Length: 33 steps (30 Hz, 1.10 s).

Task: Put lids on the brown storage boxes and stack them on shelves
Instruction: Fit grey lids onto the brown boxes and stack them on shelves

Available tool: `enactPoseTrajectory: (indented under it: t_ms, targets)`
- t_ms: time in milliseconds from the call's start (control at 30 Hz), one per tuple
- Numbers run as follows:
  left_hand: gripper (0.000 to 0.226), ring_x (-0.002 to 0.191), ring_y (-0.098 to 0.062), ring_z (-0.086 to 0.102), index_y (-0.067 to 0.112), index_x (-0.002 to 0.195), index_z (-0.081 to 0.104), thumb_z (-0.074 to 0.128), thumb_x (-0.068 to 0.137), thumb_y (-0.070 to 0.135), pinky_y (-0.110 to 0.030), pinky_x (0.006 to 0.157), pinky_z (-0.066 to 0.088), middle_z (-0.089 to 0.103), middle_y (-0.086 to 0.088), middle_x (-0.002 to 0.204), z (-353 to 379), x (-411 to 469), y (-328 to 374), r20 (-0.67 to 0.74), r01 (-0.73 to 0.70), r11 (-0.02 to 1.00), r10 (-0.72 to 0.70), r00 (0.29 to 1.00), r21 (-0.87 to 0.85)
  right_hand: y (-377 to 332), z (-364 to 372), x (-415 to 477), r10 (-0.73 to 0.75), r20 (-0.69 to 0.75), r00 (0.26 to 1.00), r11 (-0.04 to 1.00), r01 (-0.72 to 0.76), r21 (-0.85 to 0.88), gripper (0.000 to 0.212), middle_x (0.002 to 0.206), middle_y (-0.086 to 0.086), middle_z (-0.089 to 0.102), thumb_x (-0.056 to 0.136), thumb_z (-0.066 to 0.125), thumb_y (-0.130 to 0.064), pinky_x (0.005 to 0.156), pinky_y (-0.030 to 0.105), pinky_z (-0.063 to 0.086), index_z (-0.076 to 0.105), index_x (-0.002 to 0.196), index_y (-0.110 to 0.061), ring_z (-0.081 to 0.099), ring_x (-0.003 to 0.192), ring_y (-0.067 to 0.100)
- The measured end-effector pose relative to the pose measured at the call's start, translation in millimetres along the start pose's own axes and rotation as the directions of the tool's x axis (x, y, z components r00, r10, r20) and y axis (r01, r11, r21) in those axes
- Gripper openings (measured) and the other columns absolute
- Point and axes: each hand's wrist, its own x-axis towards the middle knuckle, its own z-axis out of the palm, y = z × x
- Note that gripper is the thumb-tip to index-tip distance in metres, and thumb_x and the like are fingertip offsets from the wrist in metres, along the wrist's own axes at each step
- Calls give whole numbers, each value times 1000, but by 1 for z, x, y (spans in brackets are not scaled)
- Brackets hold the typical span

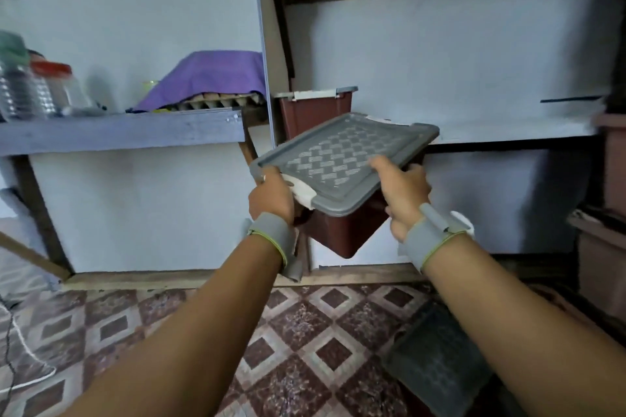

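**Lidded box in the air, just short of the shelf**

Far left, plastic bottles (34,91) and a purple cloth (210,78) sit on a grey ledge (118,132), out of my path. My left hand (271,196) is curled round the near-left corner of the brown box (342,230), beside its white latch (301,191). The box hangs tilted, with the grey lid (338,159) on top and its far edge close to the white shelf (508,132). My right hand (403,193) grips the near-right side, thumb over the lid; its fingers are mostly hidden.

Another lidded brown box (315,112) stands on the shelf just behind. I judge it the main hazard: pushing in at this angle could knock it back or jam the two together. The tilt could also catch the bottom edge on the shelf lip. I cannot tell whether the latches are snapped shut; if not, the lid may slide off.

On the right, more brown boxes (613,159) are stacked, and a dark lid (440,359) lies on the floor near my feet, where I might step on it.
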Motion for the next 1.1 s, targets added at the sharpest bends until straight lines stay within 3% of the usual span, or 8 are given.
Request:
enactPoseTrajectory:
  t_ms: [133, 267, 433, 533, 700, 833, 933, 1100]
  targets:
    - [42, 99, -34, 64, 18, 75, 60, 46, 77, 57, -49, 93, 53, 69, -6, 103, 34, -26, 18, 4, -24, 998, 24, 1000, -49, -15, 2, -18, -33, 3, 999, 997, 32, 71, 84, 131, 1, 35, 58, 66, -45, 97, 46, 49, 41, 136, -30, 48, 115, 27]
    - [53, 102, -27, 57, 11, 110, 64, 44, 93, 58, -35, 90, 44, 58, -2, 109, 63, -50, 25, 96, -104, 994, 106, 990, -22, -36, -20, -11, -138, -48, 989, 986, 142, 90, 73, 127, 0, 35, 62, 64, -38, 98, 46, 47, 42, 132, -35, 46, 116, 26]
    - [57, 103, -21, 58, 27, 98, 63, 47, 66, 71, -60, 86, 54, 59, 1, 118, 88, -51, 25, 313, -120, 987, 147, 939, -103, -58, -56, 33, -85, -38, 996, 977, 90, 192, 46, 107, 3, 65, 51, 61, -38, 86, 44, 55, 62, 96, -28, 65, 96, 27]
    - [53, 102, -19, 56, 25, 95, 61, 48, 68, 68, -60, 90, 52, 54, 2, 117, 103, -56, 30, 395, -193, 980, 192, 898, -39, -66, -71, 63, -65, -38, 997, 971, 72, 229, 33, 84, 0, 63, 54, 61, -33, 73, 37, 46, 64, 85, -22, 60, 83, 23]
    - [40, 102, -3, 52, 24, 103, 64, 45, 86, 55, -52, 104, 45, 45, 10, 114, 130, -42, 27, 461, -393, 919, 335, 822, 34, -83, -76, 105, -82, -41, 996, 967, 89, 238, 27, 81, 2, 64, 69, 60, -30, 62, 32, 50, 66, 92, -17, 61, 71, 20]
    - [41, 101, 5, 49, 25, 106, 64, 45, 86, 55, -50, 105, 44, 43, 15, 116, 152, -30, 27, 503, -443, 894, 352, 790, 70, -92, -71, 142, -77, -49, 996, 967, 86, 241, 36, 90, 4, 68, 72, 61, -40, 62, 32, 54, 68, 100, -19, 66, 74, 22]
    - [38, 105, 0, 51, 27, 104, 63, 47, 84, 54, -50, 105, 44, 42, 15, 117, 165, -22, 26, 530, -438, 895, 335, 779, 79, -91, -66, 166, -73, -87, 993, 978, 89, 188, 43, 104, 4, 68, 61, 59, -55, 85, 42, 55, 69, 90, -25, 65, 94, 25]
    - [22, 98, 6, 52, 22, 100, 64, 49, 97, 38, -15, 87, 40, 41, 7, 125, 185, -2, 22, 519, -536, 838, 414, 748, 105, -90, -59, 195, -133, -45, 990, 966, 139, 219, 62, 103, 3, 63, 61, 60, -61, 74, 39, 56, 58, 106, -19, 66, 92, 25]
